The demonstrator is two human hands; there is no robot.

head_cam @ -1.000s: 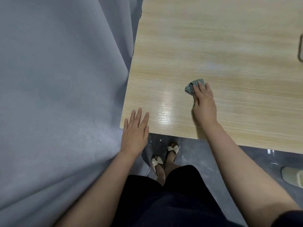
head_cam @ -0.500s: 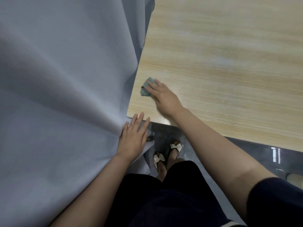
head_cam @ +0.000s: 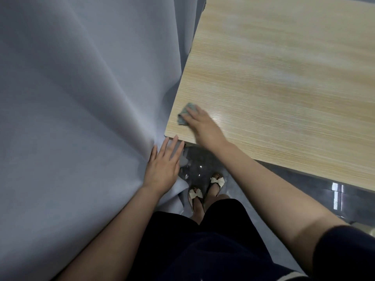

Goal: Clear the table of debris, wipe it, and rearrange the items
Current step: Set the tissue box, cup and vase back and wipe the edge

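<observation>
A light wooden table (head_cam: 284,82) fills the upper right. My right hand (head_cam: 203,124) presses a small grey-green cloth (head_cam: 183,115) flat onto the tabletop near its front left corner, fingers laid over the cloth. Most of the cloth is hidden under the fingers. My left hand (head_cam: 164,165) lies with straight fingers against the grey curtain (head_cam: 81,118), just below the table's corner, fingertips touching the table's edge.
The grey curtain hangs along the whole left side, right against the table's left edge. Under the table is a glossy dark floor (head_cam: 203,167) with my feet in bow sandals (head_cam: 205,187). The visible tabletop carries nothing but the cloth.
My right hand has slid the cloth leftward across the table to the front left corner. My left hand moved off the tabletop onto the curtain beside the corner.
</observation>
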